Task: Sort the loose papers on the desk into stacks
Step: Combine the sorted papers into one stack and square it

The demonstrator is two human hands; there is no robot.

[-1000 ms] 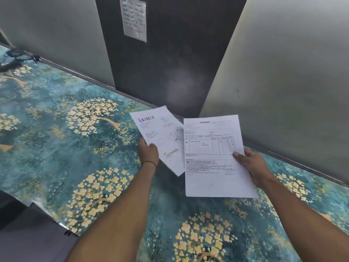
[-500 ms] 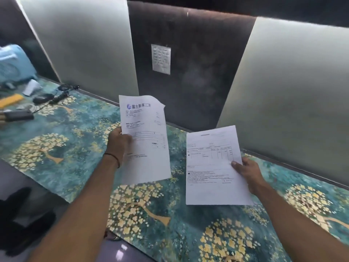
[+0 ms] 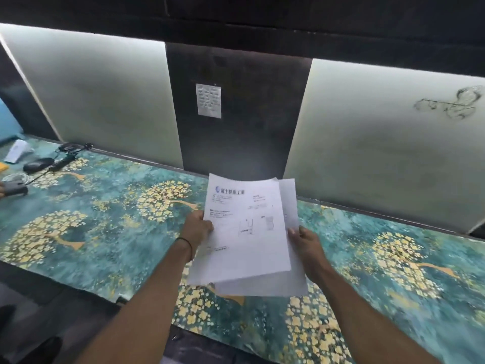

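We had two sheets up in the air over the counter (image 3: 105,206), approx. mid-way along it, w/ neither one lying flat on it. Our left hand (image 3: 196,228) pinched the top sheet (image 3: 246,227) at its left edge, thumb on the printed face, fingers behind & out of sight. Our right hand (image 3: 305,244) was clamped on the right edge of the back sheet (image 3: 262,288), thumb in front, fingers curled behind. The top sheet lay over the back one, a bit skewed, so the back one showed only along the right side & bottom.

Handling, as we judged it: plain office paper, v. light, thin & floppy, and it'd sag if held by one corner. The sheets would prob. slide on each other, so a mid-edge pinch on both sides seemed the best hold, i.e. about where our hands were. Creasing or tearing was the main risk, so we judged no hard squeeze was needed.

A mouse (image 3: 38,164) & cables sat far left, well apart from the papers.
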